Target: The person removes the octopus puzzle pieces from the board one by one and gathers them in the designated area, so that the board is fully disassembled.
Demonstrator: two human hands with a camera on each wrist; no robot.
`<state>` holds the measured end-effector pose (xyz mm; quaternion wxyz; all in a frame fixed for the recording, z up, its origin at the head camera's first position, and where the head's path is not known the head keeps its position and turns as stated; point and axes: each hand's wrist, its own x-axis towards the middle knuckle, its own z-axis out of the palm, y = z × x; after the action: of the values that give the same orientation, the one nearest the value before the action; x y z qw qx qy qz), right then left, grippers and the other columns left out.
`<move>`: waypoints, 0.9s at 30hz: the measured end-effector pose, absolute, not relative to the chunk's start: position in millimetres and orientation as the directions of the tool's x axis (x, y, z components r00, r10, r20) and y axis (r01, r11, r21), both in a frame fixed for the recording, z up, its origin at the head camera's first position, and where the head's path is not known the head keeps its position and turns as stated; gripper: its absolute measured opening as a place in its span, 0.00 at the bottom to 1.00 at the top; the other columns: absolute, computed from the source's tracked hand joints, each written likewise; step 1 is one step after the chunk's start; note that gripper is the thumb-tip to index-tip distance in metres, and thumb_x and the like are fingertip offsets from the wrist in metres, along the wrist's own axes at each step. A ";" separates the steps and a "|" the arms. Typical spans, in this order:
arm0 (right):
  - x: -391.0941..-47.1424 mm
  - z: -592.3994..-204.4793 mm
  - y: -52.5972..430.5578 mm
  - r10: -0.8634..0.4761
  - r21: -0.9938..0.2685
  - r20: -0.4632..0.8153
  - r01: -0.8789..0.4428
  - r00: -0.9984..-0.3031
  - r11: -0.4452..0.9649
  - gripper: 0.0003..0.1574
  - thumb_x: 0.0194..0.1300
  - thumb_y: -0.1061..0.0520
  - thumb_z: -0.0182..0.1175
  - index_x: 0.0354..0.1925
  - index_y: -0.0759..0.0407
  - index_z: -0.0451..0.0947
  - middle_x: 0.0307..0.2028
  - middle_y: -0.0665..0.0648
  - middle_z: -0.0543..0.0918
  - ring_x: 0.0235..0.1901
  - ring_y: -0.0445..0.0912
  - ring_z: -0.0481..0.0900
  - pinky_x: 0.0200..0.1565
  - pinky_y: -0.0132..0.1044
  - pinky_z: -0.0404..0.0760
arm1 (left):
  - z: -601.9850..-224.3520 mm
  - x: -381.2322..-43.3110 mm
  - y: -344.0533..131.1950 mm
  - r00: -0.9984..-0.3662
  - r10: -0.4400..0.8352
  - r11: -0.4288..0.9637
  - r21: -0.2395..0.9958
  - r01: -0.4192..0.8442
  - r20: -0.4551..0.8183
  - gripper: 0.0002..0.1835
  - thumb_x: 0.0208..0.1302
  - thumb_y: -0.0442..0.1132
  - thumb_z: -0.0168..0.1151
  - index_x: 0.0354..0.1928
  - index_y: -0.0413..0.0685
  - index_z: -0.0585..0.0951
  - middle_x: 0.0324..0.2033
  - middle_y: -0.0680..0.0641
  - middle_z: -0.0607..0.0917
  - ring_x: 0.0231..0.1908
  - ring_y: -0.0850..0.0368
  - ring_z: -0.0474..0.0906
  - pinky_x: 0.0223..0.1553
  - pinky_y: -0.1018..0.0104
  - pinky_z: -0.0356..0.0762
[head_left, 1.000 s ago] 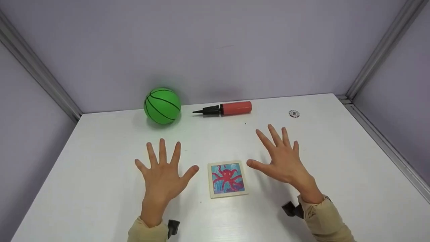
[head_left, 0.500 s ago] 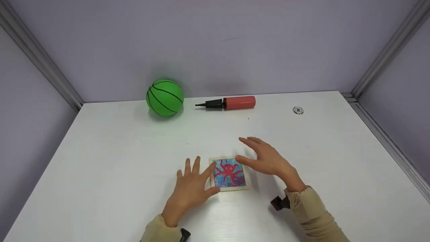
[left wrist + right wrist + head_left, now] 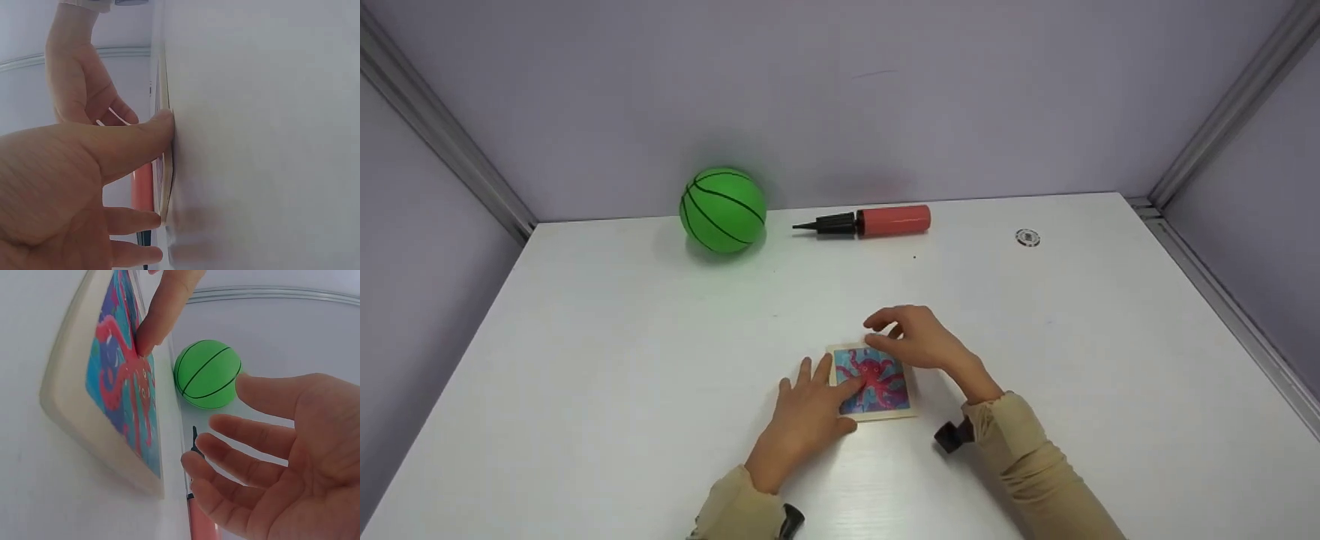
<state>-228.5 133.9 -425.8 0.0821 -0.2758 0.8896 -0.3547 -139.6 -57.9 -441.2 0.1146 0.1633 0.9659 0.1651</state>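
Observation:
A small square wooden jigsaw puzzle (image 3: 885, 382) with a pink octopus on blue and a pale frame lies flat on the white table. My left hand (image 3: 802, 420) is at its left side. The left index finger rests on the octopus picture, while the thumb (image 3: 152, 132) touches the near edge of the frame and other fingers lie along the left edge. Over the puzzle's far edge hovers my right hand (image 3: 919, 337), fingers loosely bent with nothing between them. In the right wrist view the right hand (image 3: 275, 455) is apart from the puzzle (image 3: 124, 382).
A green ball (image 3: 723, 210) with black basketball lines stands by the back wall. To its right lies a red and black hand pump (image 3: 877, 221). A round black-and-white poker chip (image 3: 1027, 238) lies at the back right. Walls close in the table (image 3: 607, 337) at the back and sides.
Both hands have come inward from their spread poses to the puzzle. The left has moved right and onto it; the right has moved left over its far edge, its fingers bending.

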 end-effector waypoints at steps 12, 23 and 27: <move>-241.5 -435.4 120.3 -0.595 -0.712 -0.008 -0.413 -0.804 0.567 0.15 0.67 0.57 0.59 0.48 0.63 0.82 0.42 0.58 0.85 0.35 0.46 0.81 0.40 0.40 0.79 | -439.3 -146.9 -60.0 -0.902 0.389 0.878 0.372 0.301 -0.187 0.26 0.65 0.47 0.62 0.65 0.59 0.74 0.70 0.36 0.59 0.68 0.32 0.53 0.57 0.31 0.58; -246.9 -442.9 117.7 -0.606 -0.720 -0.025 -0.406 -0.795 0.562 0.12 0.67 0.57 0.59 0.44 0.61 0.85 0.38 0.55 0.86 0.30 0.41 0.77 0.34 0.35 0.76 | -440.3 -149.6 -58.0 -0.906 0.383 0.875 0.387 0.292 -0.182 0.26 0.65 0.47 0.60 0.66 0.60 0.73 0.71 0.37 0.58 0.69 0.33 0.53 0.57 0.31 0.59; -246.6 -443.1 116.5 -0.615 -0.714 -0.034 -0.411 -0.788 0.567 0.12 0.67 0.57 0.59 0.44 0.61 0.85 0.38 0.56 0.86 0.29 0.41 0.76 0.34 0.35 0.76 | -441.5 -150.2 -58.6 -0.905 0.382 0.875 0.387 0.290 -0.186 0.26 0.65 0.47 0.60 0.66 0.61 0.73 0.71 0.37 0.58 0.69 0.33 0.52 0.57 0.31 0.59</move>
<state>-246.6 116.5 -443.1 0.1407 -0.2935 0.8738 -0.3612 -150.2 -58.6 -441.5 0.1292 0.1749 0.9597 0.1780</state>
